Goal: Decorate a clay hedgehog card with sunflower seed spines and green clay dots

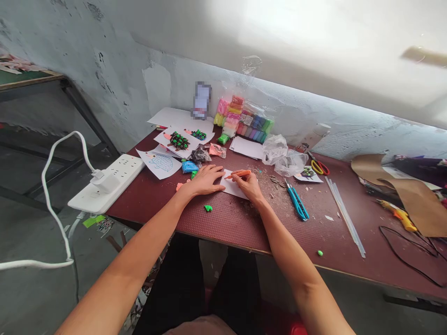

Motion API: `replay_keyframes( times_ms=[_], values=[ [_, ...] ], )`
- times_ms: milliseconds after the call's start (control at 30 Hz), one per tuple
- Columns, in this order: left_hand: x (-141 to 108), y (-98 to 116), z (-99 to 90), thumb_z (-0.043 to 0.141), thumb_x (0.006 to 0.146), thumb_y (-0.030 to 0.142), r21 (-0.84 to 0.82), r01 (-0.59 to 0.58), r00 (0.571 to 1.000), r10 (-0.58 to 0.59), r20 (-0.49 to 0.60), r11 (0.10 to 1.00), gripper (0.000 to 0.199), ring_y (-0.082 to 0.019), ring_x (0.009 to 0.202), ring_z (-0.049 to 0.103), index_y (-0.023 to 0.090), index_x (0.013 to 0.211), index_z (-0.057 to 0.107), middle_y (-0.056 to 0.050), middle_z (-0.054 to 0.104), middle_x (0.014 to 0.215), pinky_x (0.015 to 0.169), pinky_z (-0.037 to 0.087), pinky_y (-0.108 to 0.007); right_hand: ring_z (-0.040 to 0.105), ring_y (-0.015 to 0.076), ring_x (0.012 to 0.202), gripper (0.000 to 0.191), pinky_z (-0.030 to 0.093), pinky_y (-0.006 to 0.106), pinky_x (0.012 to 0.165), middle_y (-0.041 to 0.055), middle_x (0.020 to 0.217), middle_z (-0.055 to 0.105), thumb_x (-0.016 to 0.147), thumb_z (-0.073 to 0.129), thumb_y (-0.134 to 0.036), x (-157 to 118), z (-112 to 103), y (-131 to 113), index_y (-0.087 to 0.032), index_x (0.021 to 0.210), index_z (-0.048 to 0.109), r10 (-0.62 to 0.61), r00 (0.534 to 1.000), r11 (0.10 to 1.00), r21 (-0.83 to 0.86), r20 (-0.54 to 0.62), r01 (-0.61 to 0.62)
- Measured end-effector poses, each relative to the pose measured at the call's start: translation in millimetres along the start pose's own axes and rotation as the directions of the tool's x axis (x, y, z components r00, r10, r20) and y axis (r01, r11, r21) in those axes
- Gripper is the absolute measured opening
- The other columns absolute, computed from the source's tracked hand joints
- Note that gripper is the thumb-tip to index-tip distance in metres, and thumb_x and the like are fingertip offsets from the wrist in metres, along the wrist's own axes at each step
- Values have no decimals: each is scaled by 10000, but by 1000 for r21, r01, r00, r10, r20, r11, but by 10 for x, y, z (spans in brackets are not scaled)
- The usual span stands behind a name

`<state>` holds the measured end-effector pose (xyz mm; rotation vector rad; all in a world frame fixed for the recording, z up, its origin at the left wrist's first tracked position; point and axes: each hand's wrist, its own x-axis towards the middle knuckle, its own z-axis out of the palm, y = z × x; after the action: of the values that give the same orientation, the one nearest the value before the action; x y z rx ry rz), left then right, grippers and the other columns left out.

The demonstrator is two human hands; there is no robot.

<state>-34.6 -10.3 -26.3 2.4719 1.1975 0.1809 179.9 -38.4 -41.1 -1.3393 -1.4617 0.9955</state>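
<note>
In the head view my right hand [250, 186] is closed around an orange marker [240, 174], its tip at the upper left part of a small white paper [238, 190]. My left hand [205, 180] lies flat with fingers spread, fingertips at the paper's left edge. Lumps of green clay [208, 208] and pink-orange clay [179, 186] are close to my left hand, along with a blue clay packet [189, 166]. To the right of my right hand are brown seed-like bits [275, 180] and a blue utility knife [296, 201]. Whatever is drawn on the paper is too small to make out.
Hedgehog pictures [179, 141] lie at the back left, near a white power strip [108, 184]. Coloured clay packs [253, 124] and a phone [201, 100] stand by the wall. Rightward are scissors [319, 167], glue sticks [345, 216] and a yellow glue gun [398, 215] with its cord.
</note>
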Motion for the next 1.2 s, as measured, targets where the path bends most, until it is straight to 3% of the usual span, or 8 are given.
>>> replay_keyframes(
  times_ms=[400,833,1200],
  values=[
    [14,-40,35,630,939,533,1,-44,998,44,-37,999,590,-345,1568,369,308,1484,627,-45,457,1704,1278,317,-511,623,180,698,412,473,292,571,99,889,762,752,759,-598,8,9,2,-189,794,768,-9,1000,1000,-4,-3,9],
    [4,-10,17,641,941,527,2,-13,1000,13,-18,1000,617,-342,1586,348,284,1508,612,-60,428,1722,1297,289,-506,570,166,641,388,464,303,577,78,806,734,737,759,-573,-30,16,-90,-189,787,769,6,1000,1000,2,-1,-6],
    [2,-14,15,629,946,523,9,-31,999,31,-22,999,599,-339,1583,352,296,1499,612,-61,434,1719,1291,295,-507,574,162,656,391,463,307,600,87,870,746,760,734,-565,-6,10,-37,-180,799,790,3,1000,999,-38,-3,-3]
  ],
)
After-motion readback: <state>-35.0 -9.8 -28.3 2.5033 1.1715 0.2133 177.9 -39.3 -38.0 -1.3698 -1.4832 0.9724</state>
